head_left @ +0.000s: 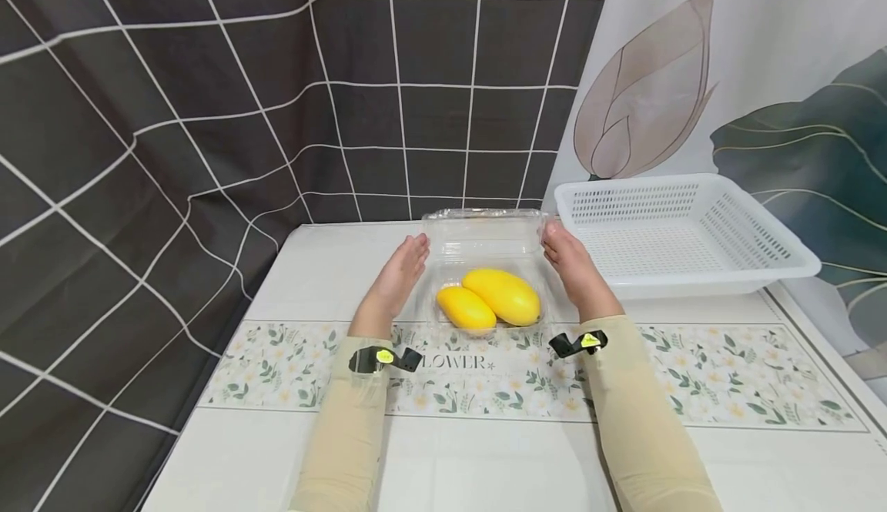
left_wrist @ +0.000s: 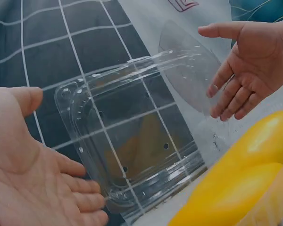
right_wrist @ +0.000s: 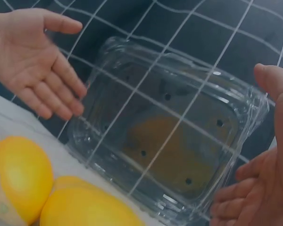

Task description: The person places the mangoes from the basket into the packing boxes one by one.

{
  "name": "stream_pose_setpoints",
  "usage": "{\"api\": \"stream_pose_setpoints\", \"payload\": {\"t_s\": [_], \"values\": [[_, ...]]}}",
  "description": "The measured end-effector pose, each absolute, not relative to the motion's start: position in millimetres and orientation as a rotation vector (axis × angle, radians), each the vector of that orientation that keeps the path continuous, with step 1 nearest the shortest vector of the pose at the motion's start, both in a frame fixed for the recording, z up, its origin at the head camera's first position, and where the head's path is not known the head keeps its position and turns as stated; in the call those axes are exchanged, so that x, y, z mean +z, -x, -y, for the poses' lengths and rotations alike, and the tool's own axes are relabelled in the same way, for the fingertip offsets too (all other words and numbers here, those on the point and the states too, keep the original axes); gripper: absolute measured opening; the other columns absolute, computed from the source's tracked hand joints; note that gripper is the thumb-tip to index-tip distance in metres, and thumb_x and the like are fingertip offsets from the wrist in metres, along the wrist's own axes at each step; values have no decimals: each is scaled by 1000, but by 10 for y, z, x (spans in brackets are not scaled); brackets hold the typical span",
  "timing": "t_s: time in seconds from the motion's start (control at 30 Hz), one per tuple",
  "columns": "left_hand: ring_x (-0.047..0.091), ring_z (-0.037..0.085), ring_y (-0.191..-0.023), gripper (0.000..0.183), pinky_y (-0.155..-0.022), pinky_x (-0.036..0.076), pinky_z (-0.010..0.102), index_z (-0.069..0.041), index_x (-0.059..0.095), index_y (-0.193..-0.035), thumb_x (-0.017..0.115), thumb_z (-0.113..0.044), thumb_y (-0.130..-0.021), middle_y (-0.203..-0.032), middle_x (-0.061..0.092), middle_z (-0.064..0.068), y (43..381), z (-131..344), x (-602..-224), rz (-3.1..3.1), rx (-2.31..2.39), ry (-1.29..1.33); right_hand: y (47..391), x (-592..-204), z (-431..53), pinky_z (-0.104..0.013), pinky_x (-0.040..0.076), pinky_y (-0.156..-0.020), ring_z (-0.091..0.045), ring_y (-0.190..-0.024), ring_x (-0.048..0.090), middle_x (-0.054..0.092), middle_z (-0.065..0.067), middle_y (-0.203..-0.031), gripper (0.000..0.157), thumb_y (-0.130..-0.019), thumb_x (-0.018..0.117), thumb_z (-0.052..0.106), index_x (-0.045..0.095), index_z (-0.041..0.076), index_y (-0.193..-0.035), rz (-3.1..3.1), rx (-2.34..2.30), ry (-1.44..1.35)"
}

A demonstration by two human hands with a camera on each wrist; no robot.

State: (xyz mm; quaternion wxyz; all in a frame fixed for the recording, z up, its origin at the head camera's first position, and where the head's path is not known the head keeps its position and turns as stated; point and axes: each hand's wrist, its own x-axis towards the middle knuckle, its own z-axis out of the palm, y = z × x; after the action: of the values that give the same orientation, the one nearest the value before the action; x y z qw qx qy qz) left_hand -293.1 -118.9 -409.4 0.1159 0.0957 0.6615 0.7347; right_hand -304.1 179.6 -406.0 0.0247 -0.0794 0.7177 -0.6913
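Observation:
Two yellow mangoes lie side by side, a larger mango (head_left: 503,296) and a smaller mango (head_left: 464,309), in the base of a clear plastic clamshell box. The box's hinged lid (head_left: 485,246) stands raised behind them, with small round holes visible in the wrist views. My left hand (head_left: 398,275) is at the lid's left side, palm inward, fingers fairly straight. Opposite it, my right hand (head_left: 577,269) has its fingertips right at the lid's right edge. Both hands (left_wrist: 42,165) show spread thumbs in the wrist views, and neither grips the lid (right_wrist: 165,127).
A white perforated plastic basket (head_left: 665,235) stands at the back right, close to my right hand. The white tablecloth (head_left: 333,281) carries a floral band (head_left: 734,373). Behind the table hang a dark grid-patterned curtain (head_left: 443,112) and a white leaf-print cloth (head_left: 762,50).

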Motion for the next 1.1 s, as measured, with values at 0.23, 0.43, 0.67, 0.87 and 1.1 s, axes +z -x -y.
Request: {"api": "stream_pose_setpoints", "payload": {"t_s": [0.23, 0.43, 0.67, 0.87, 1.1], "values": [[11, 12, -138, 88, -111, 12, 31, -14, 9, -149, 26, -72, -85, -153, 8, 1, 2848, 1127, -4042, -2084, 1942, -172, 2979, -3969, -1798, -41, 13, -111, -31, -137, 14, 10, -11, -152, 90, -86, 39, 66, 10, 8, -148, -2274, -1922, 118], [6, 14, -139, 94, -111, 13, 42, -19, 7, -149, 27, -79, -78, -154, 3, 2, 2790, 1108, -4019, -2112, 1858, -133, 2937, -3977, -1805, -51, 9, -110, -30, -137, 13, 9, 2, -153, 93, -79, 43, 73, 10, 20, -149, -2289, -1741, 71], [11, 17, -138, 96, -110, 17, 41, -19, 4, -149, 26, -80, -77, -153, 5, 8, 2785, 1112, -4005, -2108, 1787, -118, 2946, -3991, -1792, -45, 17, -110, -28, -137, 13, 11, -8, -152, 96, -81, 43, 71, 11, 10, -148, -2297, -1702, 129], [12, 20, -138, 97, -109, 19, 43, -19, 3, -149, 25, -80, -77, -153, 5, 10, 2759, 1119, -3962, -2102, 1758, -113, 2934, -3968, -1805, -45, 20, -109, -33, -136, 14, 11, -8, -152, 92, -83, 41, 69, 13, 10, -148, -2287, -1679, 173], [17, 20, -137, 103, -107, 26, 43, -21, 8, -149, 29, -85, -71, -152, 11, 11, 2736, 1135, -3950, -2141, 1711, -57, 2897, -3908, -1840, -47, 25, -107, -38, -133, 19, 13, -11, -151, 87, -86, 41, 65, 16, 9, -147, -2254, -1663, 207]]}}
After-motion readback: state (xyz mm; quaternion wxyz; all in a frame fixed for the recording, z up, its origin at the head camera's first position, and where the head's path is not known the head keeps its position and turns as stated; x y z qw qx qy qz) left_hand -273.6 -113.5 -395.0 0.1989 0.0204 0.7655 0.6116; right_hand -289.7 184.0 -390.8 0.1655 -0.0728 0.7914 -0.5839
